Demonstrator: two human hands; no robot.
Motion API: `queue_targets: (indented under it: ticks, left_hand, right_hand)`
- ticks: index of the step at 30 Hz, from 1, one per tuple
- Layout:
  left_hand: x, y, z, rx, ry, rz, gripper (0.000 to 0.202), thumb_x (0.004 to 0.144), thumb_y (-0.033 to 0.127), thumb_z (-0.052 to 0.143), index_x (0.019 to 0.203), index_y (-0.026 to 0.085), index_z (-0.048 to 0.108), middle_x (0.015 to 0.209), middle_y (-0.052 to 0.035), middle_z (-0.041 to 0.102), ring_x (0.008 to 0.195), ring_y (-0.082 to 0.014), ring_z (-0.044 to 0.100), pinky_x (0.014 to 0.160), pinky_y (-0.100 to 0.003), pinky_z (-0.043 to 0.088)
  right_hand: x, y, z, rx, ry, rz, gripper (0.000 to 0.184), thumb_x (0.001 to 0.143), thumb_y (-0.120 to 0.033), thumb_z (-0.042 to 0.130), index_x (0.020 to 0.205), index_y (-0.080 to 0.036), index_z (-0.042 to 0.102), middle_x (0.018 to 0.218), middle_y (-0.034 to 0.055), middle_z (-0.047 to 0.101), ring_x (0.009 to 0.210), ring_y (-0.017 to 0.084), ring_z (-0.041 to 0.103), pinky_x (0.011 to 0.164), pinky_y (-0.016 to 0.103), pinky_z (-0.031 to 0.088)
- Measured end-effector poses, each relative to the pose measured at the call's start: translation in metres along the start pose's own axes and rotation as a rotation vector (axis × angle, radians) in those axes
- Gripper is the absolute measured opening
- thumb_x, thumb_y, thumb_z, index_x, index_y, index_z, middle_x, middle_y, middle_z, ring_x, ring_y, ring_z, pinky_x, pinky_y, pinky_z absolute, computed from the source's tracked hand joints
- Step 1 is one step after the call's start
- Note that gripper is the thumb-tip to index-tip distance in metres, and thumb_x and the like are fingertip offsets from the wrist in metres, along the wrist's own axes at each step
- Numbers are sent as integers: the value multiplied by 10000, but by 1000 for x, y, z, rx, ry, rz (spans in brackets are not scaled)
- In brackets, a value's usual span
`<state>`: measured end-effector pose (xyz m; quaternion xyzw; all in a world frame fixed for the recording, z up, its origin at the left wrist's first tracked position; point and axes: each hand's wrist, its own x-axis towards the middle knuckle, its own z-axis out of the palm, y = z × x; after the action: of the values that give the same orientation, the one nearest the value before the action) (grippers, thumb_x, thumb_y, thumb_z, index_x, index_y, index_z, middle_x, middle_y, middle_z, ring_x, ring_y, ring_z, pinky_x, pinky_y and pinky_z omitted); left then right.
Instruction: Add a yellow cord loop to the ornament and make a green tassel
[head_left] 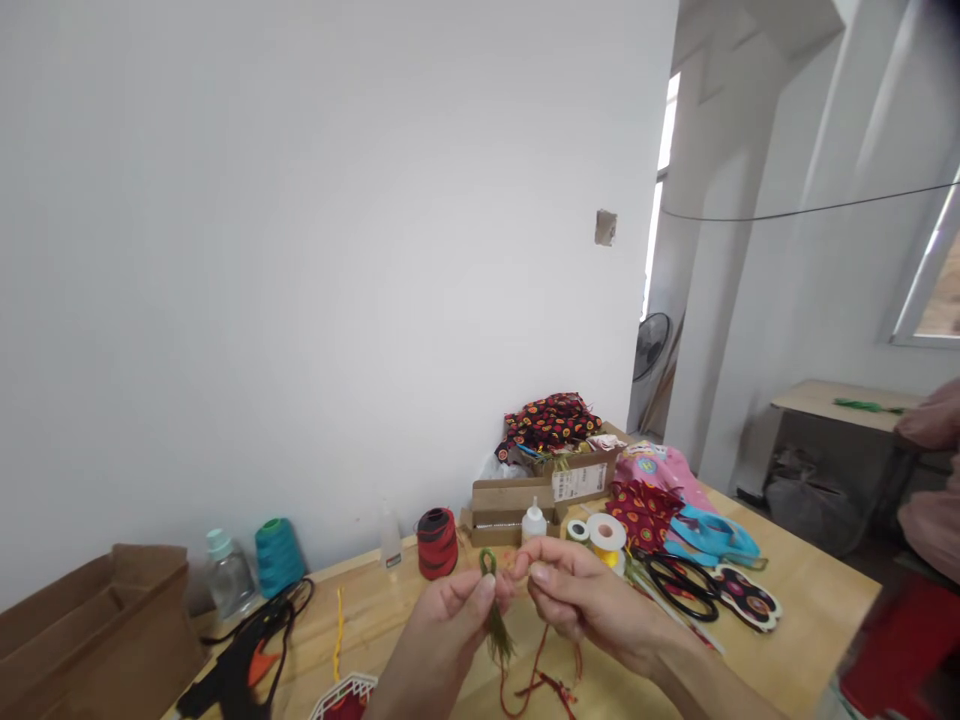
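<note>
My left hand pinches a green thread tassel between thumb and fingertips. Its small looped top sticks up above the thumb and the loose strands hang below. Close beside it, my right hand is closed in a pinch, its fingertips nearly meeting the left ones. A thin red cord runs up to the fingers of that hand and dangles in loops over the table; the exact spot where it is gripped is hidden.
Behind my hands stand a red thread cone, a white glue bottle and ribbon spools. Black-handled scissors lie right. At left are a glue gun, a teal thread cone and a cardboard box.
</note>
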<state>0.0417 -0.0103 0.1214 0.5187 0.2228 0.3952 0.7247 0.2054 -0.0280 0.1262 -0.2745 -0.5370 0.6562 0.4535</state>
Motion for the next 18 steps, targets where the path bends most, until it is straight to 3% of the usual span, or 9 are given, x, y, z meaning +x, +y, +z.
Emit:
queue_targets:
  ticks: [4, 12, 18]
  left_hand:
    - [-3, 25, -6, 29, 94, 73, 221, 655, 350, 623, 651, 130, 646, 714, -41, 622, 747, -149, 517, 720, -246, 373]
    - [10, 100, -9, 37, 227, 265, 135, 649, 248, 646, 674, 117, 669, 753, -30, 633, 783, -122, 541, 884, -290, 359]
    - [18, 123, -7, 32, 253, 407, 107, 655, 217, 641, 652, 113, 665, 734, -16, 623, 775, -114, 541, 930, -324, 340]
  right_hand:
    - [-10, 7, -7, -57, 41, 0, 338, 735, -412, 558, 908, -122, 551, 457, -91, 307, 401, 38, 208, 392, 180, 135]
    - [-30, 34, -27, -327, 145, 18, 458, 712, -520, 508, 881, -108, 615, 464, -61, 393, 422, 56, 303, 462, 194, 232]
    - [-33, 54, -36, -494, 157, 21, 381, 765, -479, 451, 843, -146, 620, 455, -49, 422, 427, 79, 362, 481, 221, 302]
